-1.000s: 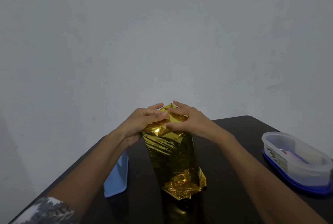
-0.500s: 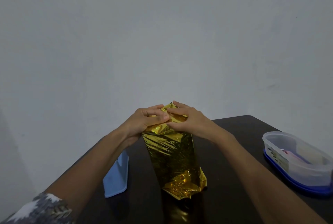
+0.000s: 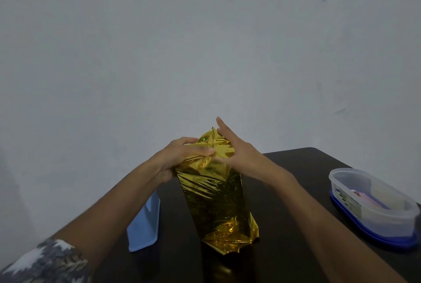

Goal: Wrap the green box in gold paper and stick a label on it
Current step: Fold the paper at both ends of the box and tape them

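Left hand (image 3: 182, 157) pinches the paper's (image 3: 216, 196) gathered top fold. Right hand (image 3: 237, 152) has opened, its fingers lifted straight off the fold it pressed a moment ago, so the top end is probably not yet secured.

Table (image 3: 296, 168): dark, smooth.
Paper: crinkled metallic foil sheathing the upright box mid-table; the box itself is hidden.
Tub (image 3: 369, 203): clear plastic, blue base.

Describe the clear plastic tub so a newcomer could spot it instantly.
On the dark table, look to the right edge. There sits the clear plastic tub, oval, on a dark blue base. Unlike the flat pale blue lid left of the gold parcel, it is see-through.
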The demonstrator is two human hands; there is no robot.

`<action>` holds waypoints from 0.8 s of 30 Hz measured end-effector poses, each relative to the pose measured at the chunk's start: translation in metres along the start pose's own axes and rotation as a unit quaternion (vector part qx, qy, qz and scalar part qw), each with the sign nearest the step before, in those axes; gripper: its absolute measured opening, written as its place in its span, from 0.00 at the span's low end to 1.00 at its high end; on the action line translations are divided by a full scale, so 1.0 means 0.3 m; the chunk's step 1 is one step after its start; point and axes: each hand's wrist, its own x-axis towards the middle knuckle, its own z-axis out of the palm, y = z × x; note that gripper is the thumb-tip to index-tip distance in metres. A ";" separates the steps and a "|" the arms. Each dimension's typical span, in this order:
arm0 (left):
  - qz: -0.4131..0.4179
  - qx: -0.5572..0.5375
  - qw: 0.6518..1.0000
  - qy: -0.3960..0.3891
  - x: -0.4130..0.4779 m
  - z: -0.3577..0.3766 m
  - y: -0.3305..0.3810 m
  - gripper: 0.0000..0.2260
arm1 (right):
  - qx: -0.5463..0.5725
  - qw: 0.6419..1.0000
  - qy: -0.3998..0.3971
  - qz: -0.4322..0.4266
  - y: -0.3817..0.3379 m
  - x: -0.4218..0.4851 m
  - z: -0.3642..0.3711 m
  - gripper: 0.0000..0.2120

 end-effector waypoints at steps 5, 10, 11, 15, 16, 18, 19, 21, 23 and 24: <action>-0.023 0.112 0.993 0.033 0.030 0.038 0.038 0.26 | -0.013 1.000 0.006 -0.004 -0.001 0.000 0.006 0.43; 0.024 0.049 0.998 0.008 0.014 0.034 0.033 0.26 | 0.094 0.996 0.005 -0.011 -0.005 -0.021 0.007 0.48; 0.021 0.021 1.000 0.001 0.011 0.024 0.030 0.25 | 0.149 0.989 0.020 0.000 0.011 -0.027 0.015 0.52; 0.002 -0.031 0.999 0.018 0.012 -0.035 0.013 0.32 | 0.245 0.967 0.058 0.044 0.117 -0.062 0.050 0.63; 0.011 -0.023 1.000 0.018 0.014 -0.050 0.012 0.33 | 0.230 0.971 0.040 0.051 0.126 -0.071 0.057 0.66; 0.037 0.038 0.999 0.011 0.013 -0.067 0.020 0.30 | 0.212 0.975 0.014 0.061 0.130 -0.080 0.071 0.71; 0.044 0.084 0.996 0.005 0.012 -0.067 0.025 0.27 | 0.209 0.976 0.019 0.062 0.128 -0.082 0.077 0.72; 0.030 0.160 0.987 0.006 0.024 -0.055 0.040 0.23 | 0.208 0.975 0.044 0.062 0.130 -0.077 0.088 0.68; -0.001 0.202 0.979 0.016 0.048 -0.043 0.048 0.19 | 0.208 0.973 0.079 0.063 0.133 -0.075 0.098 0.62; -0.016 0.211 0.977 0.019 0.056 -0.036 0.046 0.18 | 0.203 0.973 0.090 0.070 0.140 -0.075 0.105 0.61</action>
